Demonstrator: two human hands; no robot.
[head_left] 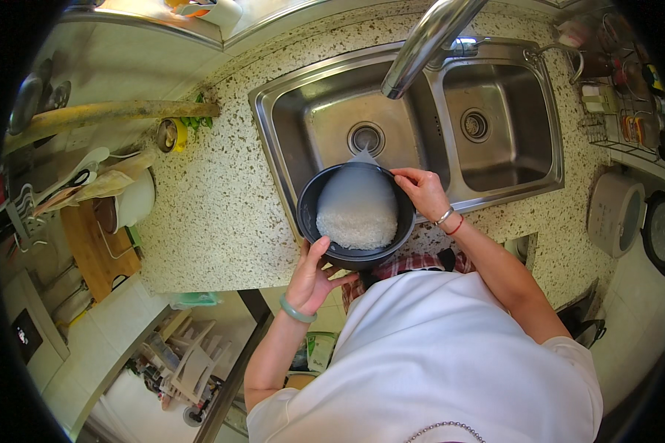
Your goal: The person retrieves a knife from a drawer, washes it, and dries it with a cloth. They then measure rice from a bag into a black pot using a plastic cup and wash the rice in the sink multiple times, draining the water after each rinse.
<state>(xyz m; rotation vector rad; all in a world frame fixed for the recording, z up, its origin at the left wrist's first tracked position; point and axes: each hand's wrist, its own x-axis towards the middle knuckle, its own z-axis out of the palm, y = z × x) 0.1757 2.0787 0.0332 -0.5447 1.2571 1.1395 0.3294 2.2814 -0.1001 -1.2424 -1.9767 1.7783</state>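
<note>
A dark round pot [408, 221] is tilted away from me over the near edge of the double steel sink [303, 118]. White rice [358, 227] lies heaped at its near side, and cloudy water [358, 184] covers the far side. From the far rim a thin stream of that water runs down toward the left basin's drain [366, 138]. My left hand [310, 284] grips the pot's near left side, with the thumb over the rim. At the right rim, my right hand [423, 193] pinches the edge between thumb and fingers.
A chrome faucet [428, 52] arches over the sink, with its spout above the left basin. On the left stand a white pot [134, 198], a wooden board [96, 251] and a yellow cup [174, 136]. At right are a wire rack [621, 140] and a light-coloured appliance [615, 214].
</note>
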